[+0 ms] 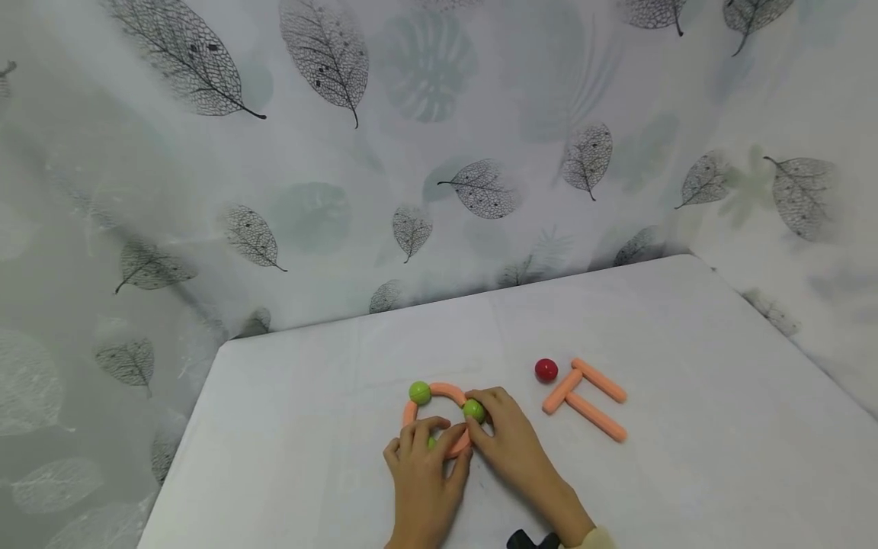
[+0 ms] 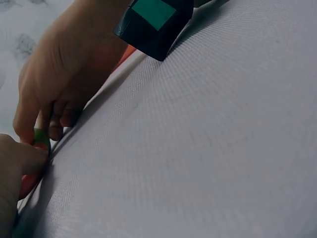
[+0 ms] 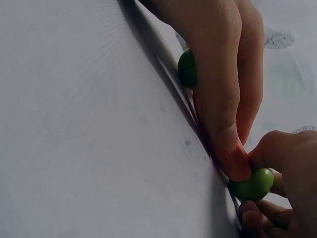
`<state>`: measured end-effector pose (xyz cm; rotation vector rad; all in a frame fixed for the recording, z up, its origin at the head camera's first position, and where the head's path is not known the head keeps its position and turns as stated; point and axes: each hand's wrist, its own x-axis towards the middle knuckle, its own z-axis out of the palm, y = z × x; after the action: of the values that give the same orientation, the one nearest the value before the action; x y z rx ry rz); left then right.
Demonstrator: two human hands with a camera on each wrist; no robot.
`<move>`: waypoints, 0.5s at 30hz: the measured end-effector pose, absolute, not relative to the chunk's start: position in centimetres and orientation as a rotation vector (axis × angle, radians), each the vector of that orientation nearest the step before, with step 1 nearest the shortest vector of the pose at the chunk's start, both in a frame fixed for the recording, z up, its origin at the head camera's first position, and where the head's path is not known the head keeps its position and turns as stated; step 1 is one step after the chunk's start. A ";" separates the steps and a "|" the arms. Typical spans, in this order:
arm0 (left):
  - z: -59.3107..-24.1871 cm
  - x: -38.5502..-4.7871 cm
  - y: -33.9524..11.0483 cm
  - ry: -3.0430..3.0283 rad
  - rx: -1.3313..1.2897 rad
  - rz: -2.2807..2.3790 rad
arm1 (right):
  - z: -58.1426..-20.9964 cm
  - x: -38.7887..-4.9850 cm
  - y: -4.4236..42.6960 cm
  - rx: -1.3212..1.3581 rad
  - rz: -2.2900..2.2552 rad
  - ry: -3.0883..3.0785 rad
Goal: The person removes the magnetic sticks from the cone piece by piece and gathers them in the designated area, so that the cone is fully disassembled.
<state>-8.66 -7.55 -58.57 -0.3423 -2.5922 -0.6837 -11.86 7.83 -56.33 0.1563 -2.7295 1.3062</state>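
Left hand (image 1: 424, 474) narrowly pinches an orange curve (image 3: 235, 161), right hand (image 1: 511, 448) a green ball (image 3: 254, 186); skewed pushing could buckle the ring (image 1: 448, 391).

Tbl (image 1: 295, 427) rm L of hands (image 1: 425, 461) (image 1: 511, 442); obstacles R: red ball (image 1: 546, 370), sticks (image 1: 595, 417)

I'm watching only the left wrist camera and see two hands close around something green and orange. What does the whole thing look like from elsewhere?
Observer: The head view shows a ring of curved orange sticks with green balls between them, partly covered.
Visitor: Is anything lying off to the side?
Observer: Yes, a red ball, to the right of the ring.
Visitor: All alone?
Observer: No, three straight orange sticks lie beside it.
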 end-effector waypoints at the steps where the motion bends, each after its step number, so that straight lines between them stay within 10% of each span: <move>1: -58.6 -8.7 -7.5 -2.586 -0.344 -0.690 | -56.4 -11.9 7.8 0.152 1.307 -2.726; 15: -58.3 -8.7 -7.4 -2.563 -0.296 -0.797 | -56.2 -11.8 7.8 0.094 1.324 -2.712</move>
<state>-8.65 -7.45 -58.26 -0.2960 -2.5631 -0.7966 -11.83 7.84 -56.18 0.0939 -2.7122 1.3244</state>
